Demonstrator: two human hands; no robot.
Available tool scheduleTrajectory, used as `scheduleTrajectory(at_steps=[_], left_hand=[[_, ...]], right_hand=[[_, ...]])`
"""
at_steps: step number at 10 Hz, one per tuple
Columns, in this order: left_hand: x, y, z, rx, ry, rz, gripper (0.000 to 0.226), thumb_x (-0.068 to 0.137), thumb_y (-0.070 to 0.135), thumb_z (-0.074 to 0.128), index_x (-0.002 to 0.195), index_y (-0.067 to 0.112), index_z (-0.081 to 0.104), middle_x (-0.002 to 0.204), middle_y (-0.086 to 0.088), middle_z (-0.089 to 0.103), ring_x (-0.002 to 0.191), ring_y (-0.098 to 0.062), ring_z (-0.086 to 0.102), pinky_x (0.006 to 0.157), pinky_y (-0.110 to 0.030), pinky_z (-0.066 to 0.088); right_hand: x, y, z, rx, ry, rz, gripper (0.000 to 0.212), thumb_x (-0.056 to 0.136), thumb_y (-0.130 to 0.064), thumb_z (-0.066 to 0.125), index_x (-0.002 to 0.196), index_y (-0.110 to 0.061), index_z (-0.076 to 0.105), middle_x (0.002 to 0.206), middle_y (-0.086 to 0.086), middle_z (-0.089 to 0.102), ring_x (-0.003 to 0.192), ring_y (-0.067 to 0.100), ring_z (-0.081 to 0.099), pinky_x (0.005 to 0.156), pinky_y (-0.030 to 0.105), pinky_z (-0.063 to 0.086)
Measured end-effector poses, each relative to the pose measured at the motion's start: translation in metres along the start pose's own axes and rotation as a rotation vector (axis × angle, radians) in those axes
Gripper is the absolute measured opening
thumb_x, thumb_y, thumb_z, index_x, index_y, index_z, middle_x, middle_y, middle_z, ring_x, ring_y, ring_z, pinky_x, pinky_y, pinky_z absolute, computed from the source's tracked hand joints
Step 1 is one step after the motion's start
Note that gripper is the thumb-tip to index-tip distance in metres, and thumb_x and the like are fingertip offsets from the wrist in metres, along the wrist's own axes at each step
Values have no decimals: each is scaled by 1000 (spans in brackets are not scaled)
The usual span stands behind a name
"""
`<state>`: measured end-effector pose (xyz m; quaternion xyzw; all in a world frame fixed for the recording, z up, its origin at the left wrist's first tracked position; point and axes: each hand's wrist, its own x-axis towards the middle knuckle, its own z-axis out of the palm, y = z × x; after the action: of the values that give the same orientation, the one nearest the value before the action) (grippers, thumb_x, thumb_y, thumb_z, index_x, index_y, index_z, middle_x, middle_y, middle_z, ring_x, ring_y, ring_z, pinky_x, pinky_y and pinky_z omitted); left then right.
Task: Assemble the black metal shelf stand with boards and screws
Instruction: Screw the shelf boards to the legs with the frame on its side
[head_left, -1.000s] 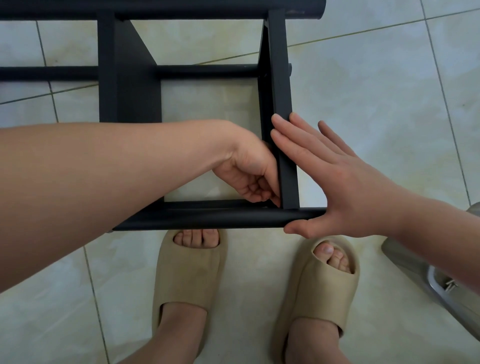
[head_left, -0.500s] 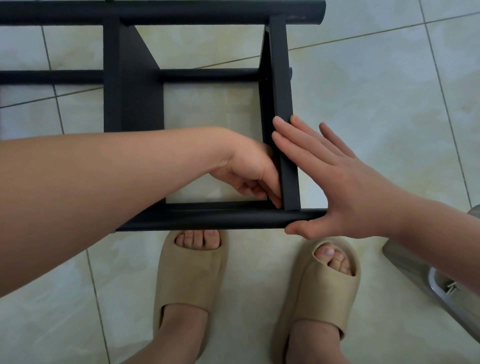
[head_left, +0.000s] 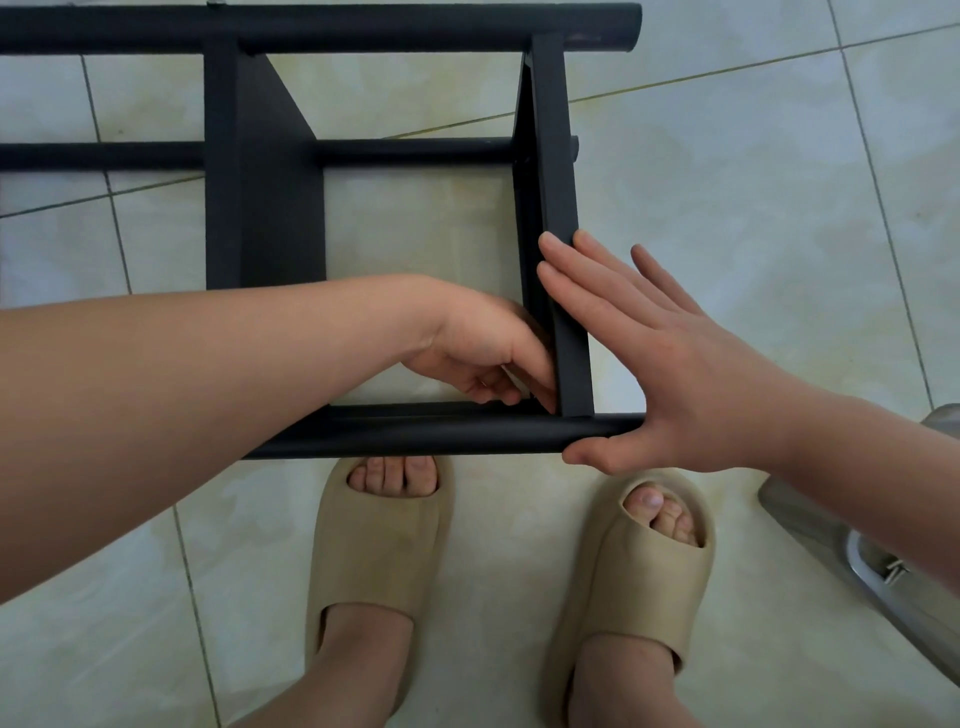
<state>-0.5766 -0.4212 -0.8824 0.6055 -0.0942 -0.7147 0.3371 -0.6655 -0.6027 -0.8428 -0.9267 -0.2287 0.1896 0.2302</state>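
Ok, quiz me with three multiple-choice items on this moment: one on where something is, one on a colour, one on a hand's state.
1. Where does the right hand rest?
A. on the far tube
B. flat against the outer face of the right board
C. on the floor

2. What colour are the slippers?
A. beige
B. red
C. blue

3. How do the fingers of the left hand lie?
A. straight and spread
B. out of view
C. curled in the corner between that board and the near tube, round what looks like a small silvery piece

Answers:
1 B: its straight fingers lie along the board's outer side.
2 A: both slippers are beige.
3 C: the fingers bend inward inside the frame, with a pale sliver showing between them.
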Motion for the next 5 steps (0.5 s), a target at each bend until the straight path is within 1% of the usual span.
scheduleTrajectory(at_steps=[2,3,4,5], left_hand=[[1,0,1,5,17,19,38,86,7,68,55,29,73,60,11,63,55,-6,49,58,-21,36],[2,-1,1,-21,10,23,31,86,4,69,61,23,74,62,8,64,55,-6,49,59,-23,35],[2,0,1,-19,3,32,31,86,2,68,62,22,74,62,8,63,56,-7,50,60,-23,35],[1,-2,-1,-24,-8,35,37,86,3,67,60,28,75,62,9,62,58,-7,52,62,-23,38]], right_hand=[[0,1,1,9,6,-7,118,71,-69,65,162,-14,12,170,-6,0,156,13,-5,126,53,5],[0,1,1,11,6,-6,118,71,-69,65,162,-14,12,170,-6,0,156,13,-5,126,52,4],[0,2,1,14,5,-6,118,71,-69,65,162,-14,12,170,-6,0,156,13,-5,126,52,4],[0,2,1,12,7,-9,118,71,-69,65,162,-14,12,170,-5,0,156,13,-5,126,52,4]])
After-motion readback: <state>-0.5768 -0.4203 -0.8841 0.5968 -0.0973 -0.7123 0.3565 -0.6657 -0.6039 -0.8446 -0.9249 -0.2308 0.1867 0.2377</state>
